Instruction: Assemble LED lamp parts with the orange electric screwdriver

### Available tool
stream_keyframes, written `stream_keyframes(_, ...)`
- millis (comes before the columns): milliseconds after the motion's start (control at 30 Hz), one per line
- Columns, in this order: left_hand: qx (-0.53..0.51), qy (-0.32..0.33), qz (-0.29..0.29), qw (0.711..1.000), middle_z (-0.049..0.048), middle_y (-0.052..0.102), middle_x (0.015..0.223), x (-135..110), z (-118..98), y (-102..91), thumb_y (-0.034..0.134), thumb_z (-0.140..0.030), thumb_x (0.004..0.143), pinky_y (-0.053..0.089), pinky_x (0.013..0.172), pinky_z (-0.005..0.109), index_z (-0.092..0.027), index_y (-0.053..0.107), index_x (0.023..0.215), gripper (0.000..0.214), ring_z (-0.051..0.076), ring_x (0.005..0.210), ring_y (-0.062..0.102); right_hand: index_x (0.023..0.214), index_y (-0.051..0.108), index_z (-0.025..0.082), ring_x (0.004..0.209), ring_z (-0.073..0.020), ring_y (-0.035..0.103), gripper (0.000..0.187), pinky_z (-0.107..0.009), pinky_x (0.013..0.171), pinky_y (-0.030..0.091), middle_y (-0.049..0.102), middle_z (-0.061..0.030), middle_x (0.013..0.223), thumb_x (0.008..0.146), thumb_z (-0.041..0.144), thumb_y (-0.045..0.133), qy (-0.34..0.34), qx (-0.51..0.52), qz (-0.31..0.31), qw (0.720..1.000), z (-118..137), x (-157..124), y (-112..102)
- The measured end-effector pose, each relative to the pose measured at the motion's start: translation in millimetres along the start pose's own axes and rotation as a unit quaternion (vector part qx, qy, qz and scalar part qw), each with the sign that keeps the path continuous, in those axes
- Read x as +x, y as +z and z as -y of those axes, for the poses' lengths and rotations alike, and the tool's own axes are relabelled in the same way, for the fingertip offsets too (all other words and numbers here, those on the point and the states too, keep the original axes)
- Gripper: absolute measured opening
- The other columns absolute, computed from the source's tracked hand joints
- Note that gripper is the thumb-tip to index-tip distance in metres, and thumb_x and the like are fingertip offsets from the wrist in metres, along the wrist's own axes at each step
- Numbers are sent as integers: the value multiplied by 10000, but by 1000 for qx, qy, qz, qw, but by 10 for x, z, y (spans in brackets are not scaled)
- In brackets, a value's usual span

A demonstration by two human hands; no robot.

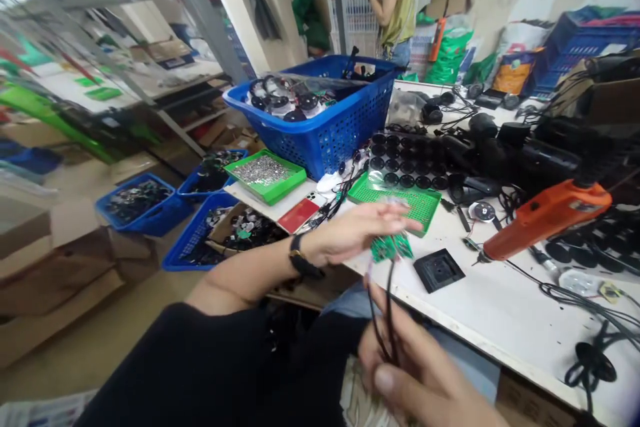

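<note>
My left hand (363,230) reaches right with its fingers stretched out, just above a small green circuit board (390,249) and in front of a green tray (426,217). The fingertips are blurred, and whether they touch the board cannot be made out. A thin black cable (391,300) runs down from beside the board into my right hand (415,360), whose thumb and fingers close round it. Right of the board, a square black plastic part (439,270) lies near the table's front edge.
An orange electric screwdriver (545,220) hangs at right, tip near the table. Behind stand a blue basket (330,137) of round black parts and a green tray (290,185) of small metal pieces. A red phone (299,215) lies left. Someone (397,7) stands beyond.
</note>
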State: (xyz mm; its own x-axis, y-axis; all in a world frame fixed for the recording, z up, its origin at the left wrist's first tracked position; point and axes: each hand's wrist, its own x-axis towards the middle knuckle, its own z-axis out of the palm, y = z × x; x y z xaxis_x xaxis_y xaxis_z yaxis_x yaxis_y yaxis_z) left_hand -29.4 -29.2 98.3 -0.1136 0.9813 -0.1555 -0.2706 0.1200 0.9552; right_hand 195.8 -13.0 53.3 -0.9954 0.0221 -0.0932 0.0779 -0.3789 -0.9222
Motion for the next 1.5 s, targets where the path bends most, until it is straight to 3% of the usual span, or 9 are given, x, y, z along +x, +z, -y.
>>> stream_keyframes(100, 175, 134, -103, 970, 143, 755, 1220, 12, -439, -487, 760, -224, 859, 544, 1057, 433, -169, 739, 1039, 190, 266, 1187, 700, 1658, 143, 377, 936, -165, 591, 845, -361, 921, 515, 617, -65, 1188, 962, 491, 609, -82, -2, 4, 997, 42, 623, 57)
stream_keyframes(200, 283, 188, -166, 926, 124, 748, 1206, 284, -893, -956, 649, -119, 897, 515, 1091, 448, -140, 690, 1172, 279, 242, 1175, 698, 1670, 105, 311, 1387, -246, 480, 894, -478, 1245, 291, 545, -93, 1492, 948, 480, 605, -197, -136, -23, 971, -21, 1294, -11)
stream_keyframes(300, 350, 213, -209, 888, 109, 741, 1156, 804, -1117, -1368, 565, -61, 896, 504, 1082, 442, -110, 641, 1235, 350, 217, 1124, 697, 1670, 105, 261, 1585, -305, 238, 973, -555, 1305, 124, 289, -116, 1715, 898, 491, 650, -144, -248, -95, 953, -195, 1871, -122)
stream_keyframes(400, 403, 179, -237, 866, 102, 753, 1092, 1385, -939, -1638, 530, 2, 827, 492, 1070, 396, -117, 661, 1116, 339, 207, 1115, 684, 1659, 154, 174, 1645, -318, 44, 958, -560, 1321, 55, 75, -136, 1767, 898, 476, 653, -58, -274, -114, 953, -432, 2109, -190)
stream_keyframes(633, 495, 106, -337, 794, 156, 672, 1258, 1918, 76, -1774, 518, -94, 846, 413, 1134, 488, -127, 565, 1069, 230, 298, 1264, 584, 1371, 654, 304, 1205, -286, 695, 544, -468, 1049, 554, 639, -68, 1474, 853, 458, 718, -23, -228, -117, 966, -726, 1046, -384)
stream_keyframes(800, 549, 76, -334, 762, 153, 547, 1413, 1912, 194, -1851, 678, -284, 802, 392, 1162, 596, -126, 441, 1252, 533, 335, 1309, 530, 1267, 728, 272, 1023, -260, 748, 380, -457, 948, 585, 777, -92, 1197, 947, 441, 612, 27, -207, -223, 952, -560, -147, -691)
stream_keyframes(1033, 756, 85, -237, 604, 199, 564, 1434, 1332, 188, -1259, 520, -469, 891, 492, 1052, 646, -158, 505, 1385, 584, 452, 1310, 550, 1263, 707, 293, 1242, -282, 670, 413, -502, 1109, 493, 718, -88, 1348, 945, 537, 608, 25, -202, -545, 813, -345, -1185, -1287)
stream_keyframes(1233, 678, 250, -40, 690, 96, 674, 1338, 737, 682, -465, 544, -515, 954, 513, 1091, 560, -309, 567, 1373, 467, 359, 1254, 628, 1326, 656, 186, 1099, -295, 699, 430, -500, 1001, 537, 723, -154, 1297, 987, 393, 491, 65, -442, -637, 628, -192, -1493, -2039)
stream_keyframes(1500, 557, 279, 37, 782, 58, 691, 1317, 592, 1190, 285, 633, -294, 956, 568, 1059, 547, -381, 551, 1396, 457, 304, 1241, 656, 1263, 700, 122, 1121, -318, 665, 484, -506, 1087, 481, 676, -198, 1281, 786, 186, 748, 96, -491, -574, 648, 154, -1423, -3088)
